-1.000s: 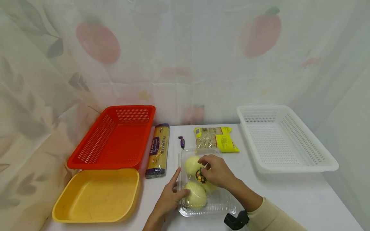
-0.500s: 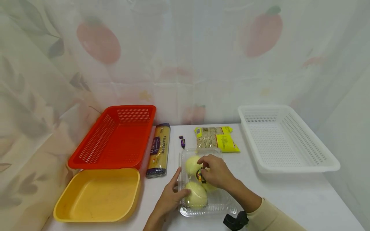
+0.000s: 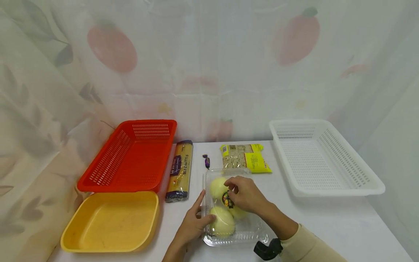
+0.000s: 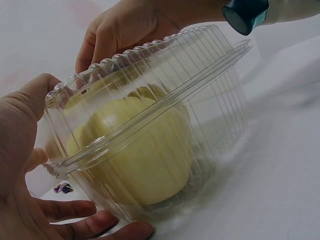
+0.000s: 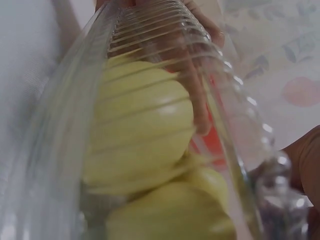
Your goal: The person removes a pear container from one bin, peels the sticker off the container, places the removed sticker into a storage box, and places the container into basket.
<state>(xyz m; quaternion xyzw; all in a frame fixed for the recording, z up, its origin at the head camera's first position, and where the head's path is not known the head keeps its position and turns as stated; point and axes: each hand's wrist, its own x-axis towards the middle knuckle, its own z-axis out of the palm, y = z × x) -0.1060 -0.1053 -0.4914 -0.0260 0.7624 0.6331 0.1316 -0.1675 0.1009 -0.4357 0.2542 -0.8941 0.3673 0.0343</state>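
A clear plastic clamshell box (image 3: 248, 229), its lid down, lies in front of me with a few round, pale yellow fruit-like pieces (image 3: 222, 222) inside. My left hand (image 3: 193, 223) grips its left side, thumb over the lid and the other fingers (image 4: 75, 207) low along the side. A round dark sticker (image 3: 227, 200) is on the lid. Over it my right hand (image 3: 247, 194) bends its fingers, thumb close against the sticker; whether it pinches the edge is hidden. Ribbed plastic blurs the right wrist view of the yellow pieces (image 5: 140, 125).
Behind the box lie a purple-wrapped candy (image 3: 207, 162) and a yellow-ended bag of flakes or grain (image 3: 243, 158). A spaghetti pack (image 3: 180, 171) is to the left, beside a red basket (image 3: 131, 189) and a yellow tub (image 3: 108, 251). A white basket (image 3: 337, 192) stands right.
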